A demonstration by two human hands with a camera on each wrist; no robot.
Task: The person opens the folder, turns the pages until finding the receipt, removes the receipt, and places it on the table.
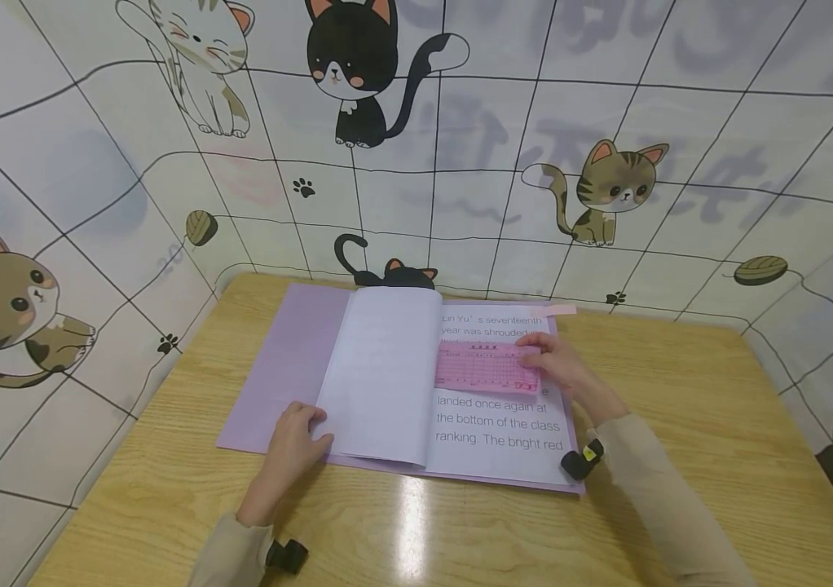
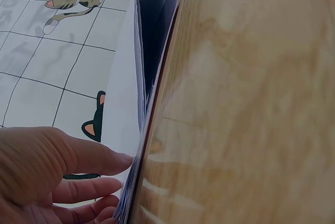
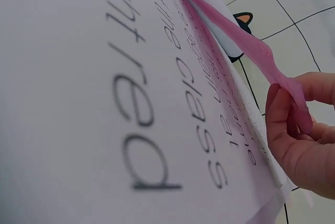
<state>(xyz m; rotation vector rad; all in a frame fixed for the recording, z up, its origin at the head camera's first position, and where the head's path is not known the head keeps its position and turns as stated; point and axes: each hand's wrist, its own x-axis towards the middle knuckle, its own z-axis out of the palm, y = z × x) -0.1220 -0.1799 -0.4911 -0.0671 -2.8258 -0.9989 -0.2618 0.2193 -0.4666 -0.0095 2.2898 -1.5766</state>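
A book with a lilac cover (image 1: 280, 367) lies spread on the table, its left page (image 1: 383, 375) blank and curving up at the spine. Large printed lines run down the right page (image 1: 497, 461). Between finger and thumb my right hand (image 1: 563, 367) pinches the right end of a pink printed slip (image 1: 486, 367), a thin sheet with a table on it. In the right wrist view the slip (image 3: 251, 46) rises off the page toward the fingers. My left hand (image 1: 297, 440) rests at the lower left of the blank page, thumb at the stacked page edges (image 2: 137, 166).
A pale pink tab (image 1: 559, 310) sticks out at the book's top right corner. The wooden table (image 1: 680, 391) meets walls (image 1: 490, 204) covered with cartoon cats. Small black wrist cameras (image 1: 581, 461) sit on both cuffs.
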